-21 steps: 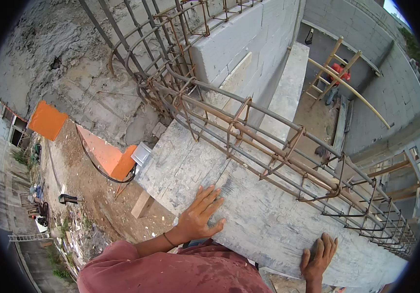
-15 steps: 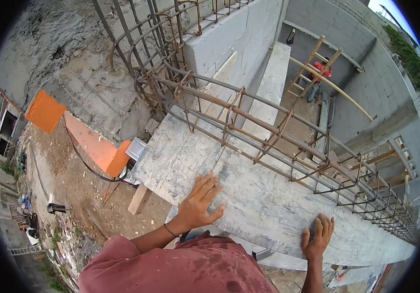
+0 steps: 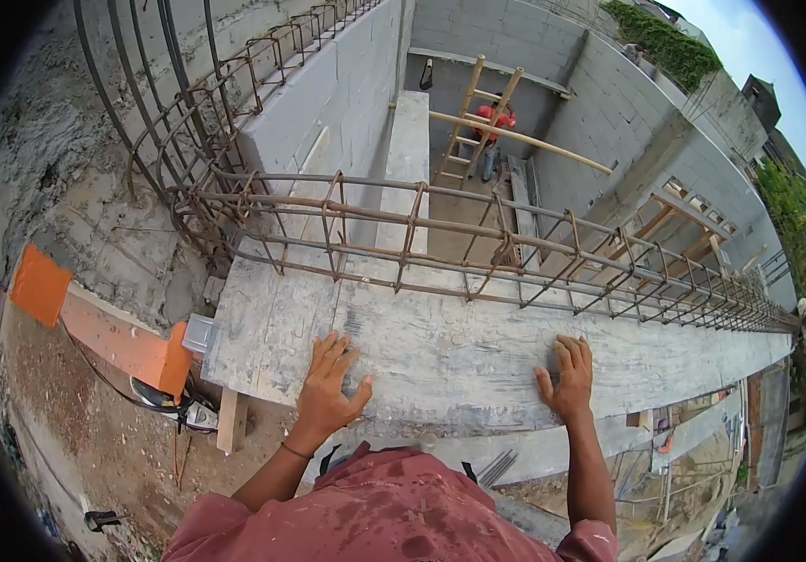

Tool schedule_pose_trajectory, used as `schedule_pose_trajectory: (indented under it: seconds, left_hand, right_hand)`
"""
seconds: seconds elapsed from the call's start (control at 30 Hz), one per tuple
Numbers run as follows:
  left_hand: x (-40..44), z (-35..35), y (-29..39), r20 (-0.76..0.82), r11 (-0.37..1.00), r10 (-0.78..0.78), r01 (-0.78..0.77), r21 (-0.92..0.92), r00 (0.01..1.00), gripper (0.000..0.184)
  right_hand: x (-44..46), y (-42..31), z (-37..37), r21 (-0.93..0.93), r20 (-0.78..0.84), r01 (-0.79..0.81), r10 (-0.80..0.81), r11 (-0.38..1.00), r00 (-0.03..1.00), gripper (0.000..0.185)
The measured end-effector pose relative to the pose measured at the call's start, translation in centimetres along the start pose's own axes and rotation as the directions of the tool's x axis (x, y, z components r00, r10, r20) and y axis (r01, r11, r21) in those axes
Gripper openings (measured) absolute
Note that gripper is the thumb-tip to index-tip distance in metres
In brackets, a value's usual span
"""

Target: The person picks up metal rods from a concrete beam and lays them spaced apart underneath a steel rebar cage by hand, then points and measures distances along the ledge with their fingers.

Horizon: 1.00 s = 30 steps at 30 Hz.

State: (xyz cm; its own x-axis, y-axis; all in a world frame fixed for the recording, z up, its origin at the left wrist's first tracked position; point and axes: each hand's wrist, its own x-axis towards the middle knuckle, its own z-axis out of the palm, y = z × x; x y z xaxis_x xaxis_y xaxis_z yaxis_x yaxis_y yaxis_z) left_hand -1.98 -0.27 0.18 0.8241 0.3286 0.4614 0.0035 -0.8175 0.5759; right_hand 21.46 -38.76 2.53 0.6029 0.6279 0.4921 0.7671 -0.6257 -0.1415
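From where I stand, an orange-painted block (image 3: 41, 286) is over on the far left, with dark upright bars (image 3: 146, 103) rising behind it and a short wooden post (image 3: 232, 420) under the near left end of a long grey board (image 3: 450, 375). That board runs across in front of the person, away to the right. The left hand (image 3: 328, 389), a dark band (image 3: 297, 451) at its wrist, rests on the board's near side, fingers spread, grasping nothing. Just beyond, a rusty rebar cage (image 3: 412, 220) stretches along the board's far side. Past it, down below, another person (image 3: 495, 122) in a red top is behind a wooden ladder (image 3: 476, 126), near a slanting pole (image 3: 553, 151). Farther right, the right hand (image 3: 569, 379) lies on the board too, thumb apart from its fingers, clutching nothing, well apart from the left. Green plants (image 3: 790, 201) show at the far right.
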Motion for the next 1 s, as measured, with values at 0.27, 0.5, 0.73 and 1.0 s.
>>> schedule_pose_trajectory:
  seconds: [0.27, 0.5, 0.73, 1.0]
  left_hand:
    - [-0.3, 0.2, -0.2, 0.026, 1.0, 0.024, -0.024, 0.012, 0.999, 0.044]
    - [-0.2, 0.3, -0.1, 0.03, 0.999, 0.034, -0.033, -0.02, 0.999, 0.04]
    - [1.3, -0.3, 0.5, 0.063, 0.994, 0.02, -0.014, -0.104, 0.998, 0.036]
    - [10.8, 6.1, 6.9, 0.11, 0.91, 0.397, -0.376, -0.175, 0.911, 0.065]
  right_hand:
    - [-0.5, 0.4, 0.4, -0.006, -0.041, -0.037, 0.037, 0.999, 0.998, 0.053]
    - [-0.7, 0.9, 0.8, -0.023, -0.052, -0.101, 0.1, 0.995, 0.994, 0.055]
    - [-0.9, 1.0, 0.7, -0.03, -0.101, -0.181, 0.177, 0.983, 0.979, 0.054]
    - [-1.2, 1.1, 0.4, -0.08, -0.05, -0.192, 0.188, 0.978, 0.981, 0.051]
